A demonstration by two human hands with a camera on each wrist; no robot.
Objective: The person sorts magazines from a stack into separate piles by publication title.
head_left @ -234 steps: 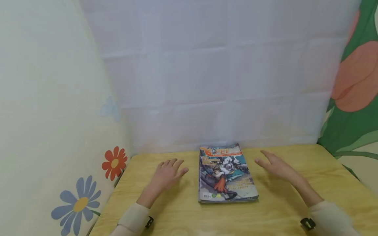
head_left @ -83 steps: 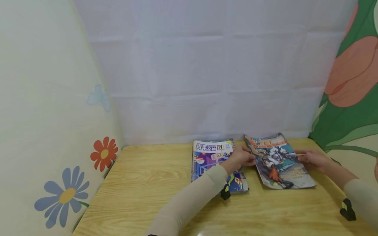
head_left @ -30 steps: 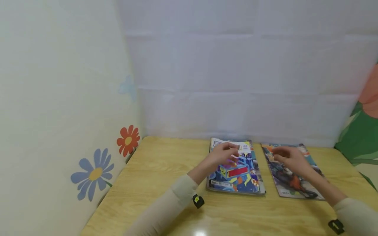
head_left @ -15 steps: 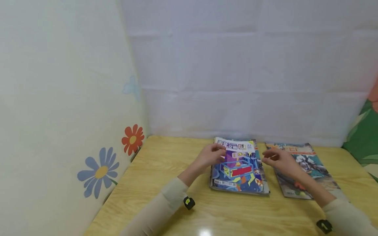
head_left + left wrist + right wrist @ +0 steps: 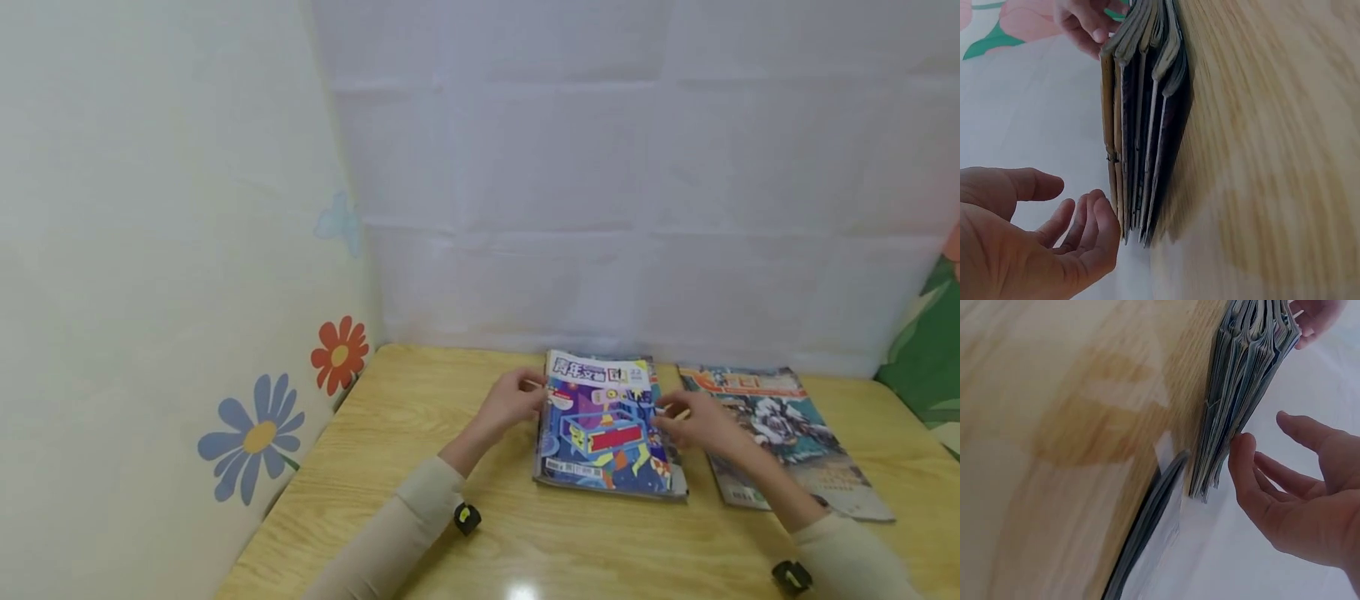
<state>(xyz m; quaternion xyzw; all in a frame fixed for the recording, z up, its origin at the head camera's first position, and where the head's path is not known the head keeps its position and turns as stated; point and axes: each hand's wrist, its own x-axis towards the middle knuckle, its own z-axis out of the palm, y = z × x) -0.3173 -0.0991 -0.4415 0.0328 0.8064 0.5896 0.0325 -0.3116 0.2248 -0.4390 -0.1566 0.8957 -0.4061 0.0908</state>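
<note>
A stack of magazines [image 5: 600, 442] lies on the table, a purple and blue cover on top. At its left edge is my left hand [image 5: 513, 400], thumb apart from loosely bent fingers. In the left wrist view, the fingertips of my left hand [image 5: 1054, 237] are at the spines of the magazine stack [image 5: 1141, 125]. My right hand [image 5: 701, 423] is at the stack's right side. The right wrist view has the index fingertip of my right hand [image 5: 1297, 494] against the page edges of the stack [image 5: 1241, 394], thumb raised away. Neither hand pinches a magazine.
To the right lies another magazine [image 5: 787, 442] with a robot figure on its cover, partly behind my right forearm. The wooden table [image 5: 420, 392] meets a white cloth backdrop [image 5: 510, 208]. A flower-painted wall [image 5: 187, 292] stands on the left.
The robot-cover magazine was taken off the stack, laid to its right and let go. Both hands then came back leftward, the left to the stack's left edge, the right to its right edge.
</note>
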